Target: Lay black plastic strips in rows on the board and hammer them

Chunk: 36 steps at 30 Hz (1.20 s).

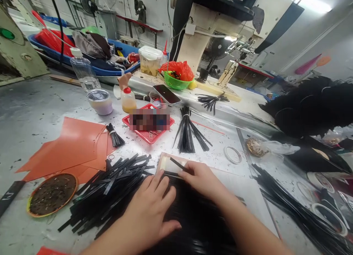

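My right hand point(202, 177) pinches a short black strip point(178, 163) between thumb and fingers, its free end pointing up and left. Beneath it lies a pale board point(179, 161) with a light tape band at its left corner. Black strips laid side by side form a dark sheet point(193, 218) toward me. My left hand point(157, 199) has its fingers spread, the fingertips touching the board's left edge by the tape. A loose pile of black strips point(118, 188) lies left of that hand, partly covered by my forearm.
Orange sheets point(85, 148) and a round dark dish point(52, 194) lie at left. Beyond the board are a red basket point(150, 139), tied strip bundles point(186, 133) and a phone point(167, 94). A tape roll point(232, 155), metal ruler point(244, 146) and long strips point(292, 199) are at right. A sewing machine point(198, 38) stands behind.
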{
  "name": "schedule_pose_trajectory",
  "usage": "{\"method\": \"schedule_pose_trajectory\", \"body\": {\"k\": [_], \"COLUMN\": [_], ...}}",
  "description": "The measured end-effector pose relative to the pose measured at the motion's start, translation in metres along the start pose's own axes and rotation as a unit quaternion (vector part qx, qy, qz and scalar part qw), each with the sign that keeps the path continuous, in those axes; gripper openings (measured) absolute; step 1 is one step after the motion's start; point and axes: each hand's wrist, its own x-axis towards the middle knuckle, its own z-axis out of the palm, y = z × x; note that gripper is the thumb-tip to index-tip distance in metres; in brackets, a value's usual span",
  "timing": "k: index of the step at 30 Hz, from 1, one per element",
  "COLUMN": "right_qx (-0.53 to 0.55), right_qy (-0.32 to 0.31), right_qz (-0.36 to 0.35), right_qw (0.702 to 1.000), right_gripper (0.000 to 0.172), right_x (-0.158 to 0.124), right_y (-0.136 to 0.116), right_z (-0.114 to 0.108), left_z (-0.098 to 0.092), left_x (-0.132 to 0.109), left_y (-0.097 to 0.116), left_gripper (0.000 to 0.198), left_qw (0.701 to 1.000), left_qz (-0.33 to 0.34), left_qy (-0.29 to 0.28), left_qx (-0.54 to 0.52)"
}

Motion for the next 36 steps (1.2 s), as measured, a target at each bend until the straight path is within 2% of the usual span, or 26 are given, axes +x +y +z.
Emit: {"method": "schedule_pose_trajectory", "body": {"k": [5,8,13,18,21,24,26,28,31,36], "right_qx": [0.000,-0.023,-0.143,-0.267,-0.231,-0.146,-0.082,-0.026,0.027,0.048], "right_qy": [0.017,0.035,0.043,0.075,0.081,0.097,0.084,0.046,0.004,0.017], "right_qz": [0.016,-0.010,-0.017,0.028,-0.004,-0.102,-0.141,-0.138,-0.109,-0.069], "right_qw": [1.000,0.999,0.989,0.960,0.969,0.979,0.983,0.989,0.994,0.996], "right_gripper": [0.015,0.011,0.015,0.023,0.025,0.028,0.031,0.034,0.027,0.013], "right_x": [-0.008,-0.009,-0.013,-0.020,-0.017,-0.008,-0.003,0.001,0.004,0.004], "right_y": [0.015,0.017,0.009,0.005,0.005,0.003,-0.001,-0.005,-0.010,-0.011], "right_z": [-0.010,-0.008,-0.007,-0.023,-0.027,-0.021,-0.014,-0.007,0.002,0.008], "left_z": [0.002,0.000,-0.005,0.001,0.005,0.005,0.002,-0.002,-0.005,-0.003], "left_x": [-0.001,0.002,0.016,0.033,0.035,0.027,0.018,0.010,0.004,0.003], "left_y": [0.000,-0.001,0.005,0.022,0.026,0.018,0.010,0.003,-0.001,0.001], "left_gripper": [0.059,0.056,0.057,0.065,0.063,0.061,0.059,0.056,0.052,0.050], "left_qw": [0.999,1.000,0.999,0.997,0.996,0.997,0.998,0.999,0.999,0.999], "left_qz": [0.005,-0.004,0.002,0.050,0.071,0.062,0.042,0.020,0.002,-0.009], "left_qy": [0.029,0.005,-0.029,-0.049,-0.051,-0.040,-0.034,-0.026,-0.010,-0.012], "left_qx": [0.014,0.022,0.022,-0.009,-0.009,0.001,0.017,0.035,0.049,0.047]}}
